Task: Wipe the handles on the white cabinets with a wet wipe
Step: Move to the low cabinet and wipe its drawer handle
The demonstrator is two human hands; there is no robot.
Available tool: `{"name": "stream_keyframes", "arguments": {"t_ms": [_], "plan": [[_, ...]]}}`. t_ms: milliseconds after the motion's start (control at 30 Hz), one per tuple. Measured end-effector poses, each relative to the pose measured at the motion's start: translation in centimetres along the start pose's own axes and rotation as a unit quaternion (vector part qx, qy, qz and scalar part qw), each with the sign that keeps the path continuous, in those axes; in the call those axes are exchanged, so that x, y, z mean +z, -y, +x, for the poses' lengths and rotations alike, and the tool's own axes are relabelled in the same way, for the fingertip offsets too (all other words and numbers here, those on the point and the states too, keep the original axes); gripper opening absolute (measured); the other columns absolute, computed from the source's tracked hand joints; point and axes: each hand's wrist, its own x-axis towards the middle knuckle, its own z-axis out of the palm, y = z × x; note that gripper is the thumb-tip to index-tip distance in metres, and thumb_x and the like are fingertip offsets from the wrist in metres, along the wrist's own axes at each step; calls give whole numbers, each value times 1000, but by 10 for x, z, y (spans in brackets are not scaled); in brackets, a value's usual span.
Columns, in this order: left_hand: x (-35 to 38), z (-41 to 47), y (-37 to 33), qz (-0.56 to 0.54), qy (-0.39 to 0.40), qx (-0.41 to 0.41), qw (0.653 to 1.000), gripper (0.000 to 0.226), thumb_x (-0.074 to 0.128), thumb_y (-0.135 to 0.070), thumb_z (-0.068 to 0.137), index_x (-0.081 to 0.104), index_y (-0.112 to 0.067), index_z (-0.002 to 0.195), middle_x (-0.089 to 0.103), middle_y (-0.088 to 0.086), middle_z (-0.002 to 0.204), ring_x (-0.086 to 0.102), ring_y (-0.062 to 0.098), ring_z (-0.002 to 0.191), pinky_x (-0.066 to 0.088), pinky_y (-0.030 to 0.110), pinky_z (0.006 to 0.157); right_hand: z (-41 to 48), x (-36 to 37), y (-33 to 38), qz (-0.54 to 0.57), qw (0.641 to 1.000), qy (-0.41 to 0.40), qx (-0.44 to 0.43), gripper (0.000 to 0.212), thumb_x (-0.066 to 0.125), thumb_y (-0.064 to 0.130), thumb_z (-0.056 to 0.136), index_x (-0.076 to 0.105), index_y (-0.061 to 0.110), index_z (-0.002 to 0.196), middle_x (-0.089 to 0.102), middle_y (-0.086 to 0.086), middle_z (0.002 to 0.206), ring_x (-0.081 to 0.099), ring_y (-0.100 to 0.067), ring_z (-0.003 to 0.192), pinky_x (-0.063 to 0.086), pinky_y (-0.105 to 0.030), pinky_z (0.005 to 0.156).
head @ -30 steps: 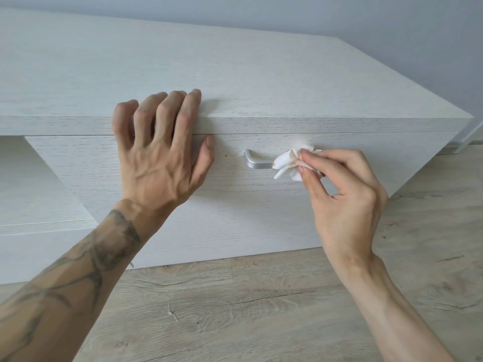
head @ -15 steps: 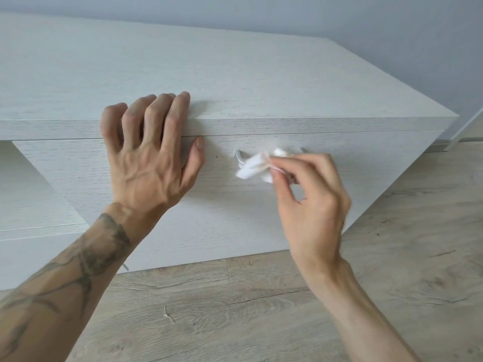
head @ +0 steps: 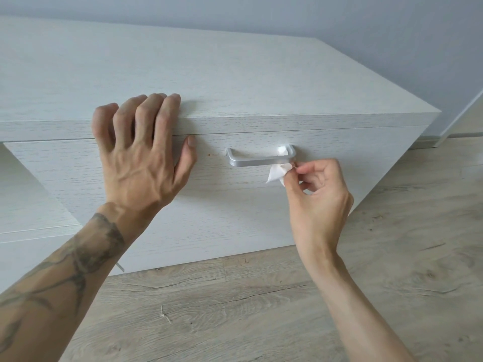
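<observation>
A low white cabinet [head: 235, 87] fills the view, with a drawer front [head: 235, 205] below its top board. A silver bar handle [head: 256, 161] sits in the middle of that drawer front. My right hand [head: 317, 194] pinches a crumpled white wet wipe [head: 277, 173] at the handle's right end, and a bit of the wipe shows behind the bar. My left hand [head: 141, 155] lies flat on the cabinet, fingers hooked over the top edge and thumb on the drawer front, left of the handle.
Grey-brown wooden floor [head: 261, 309] runs under and in front of the cabinet. An open recess [head: 31, 205] lies at the left of the drawer. A grey wall [head: 339, 17] stands behind, with a white skirting board [head: 460, 118] at the right.
My right hand slid the wipe left along the handle, then back to its right end, so most of the bar now shows. My left hand has stayed on the cabinet edge.
</observation>
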Motion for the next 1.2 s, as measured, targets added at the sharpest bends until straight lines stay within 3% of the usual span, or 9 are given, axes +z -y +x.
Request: {"name": "stream_keyframes", "arguments": {"t_ms": [100,233,400,567,700,800,1000,1200], "plan": [[0,0,0,1,-1,-1,1000,54,40,-44,108,49,-7,147,55,14,138,44,33,128,24,50,111,-4,7,5,26,999,-27,-4,32,79,-1,89,50,14,87,76,11,90,77,-12,82,63,-43,78],[1,0,0,5,-4,1,1000,53,41,-44,108,50,-7,145,56,13,138,45,33,127,24,50,111,-11,12,6,27,998,-55,-31,43,78,-1,90,40,17,79,74,9,85,77,-10,85,63,-45,79],[1,0,-1,3,-1,-2,1000,52,41,-44,108,51,-8,144,56,12,138,45,32,128,25,50,112,-25,28,16,4,993,-49,-110,42,80,-1,89,43,11,74,71,13,84,75,-5,82,57,-24,71],[1,0,0,3,-4,0,1000,52,41,-44,108,53,-7,142,57,12,137,45,32,128,26,50,112,-25,23,16,-1,989,-47,-141,38,79,-3,90,47,8,73,76,6,94,77,-4,94,55,-16,79],[1,0,0,0,-5,0,1000,52,41,-44,108,53,-7,142,57,12,138,45,31,128,25,50,112,-15,12,7,-7,991,-76,-110,34,78,-3,91,50,5,75,77,2,95,78,-5,93,53,-13,80],[1,0,0,1,-6,2,1000,52,41,-44,108,53,-7,142,58,12,137,45,31,128,25,50,112,-18,18,7,12,994,-69,-81,22,80,-1,90,60,7,86,76,4,90,79,-7,87,61,-22,78],[1,0,0,-2,-6,2,1000,51,41,-44,108,53,-7,141,58,12,137,44,31,128,26,50,112,-18,20,11,38,998,-54,20,25,79,6,93,58,15,102,74,9,93,78,-2,81,61,-19,74],[1,0,1,-4,-5,1,1000,52,40,-45,108,53,-7,141,58,12,138,44,31,128,26,50,112,-21,21,14,72,991,15,113,13,67,11,103,78,10,110,80,3,92,80,-12,89,65,-35,89]]}}
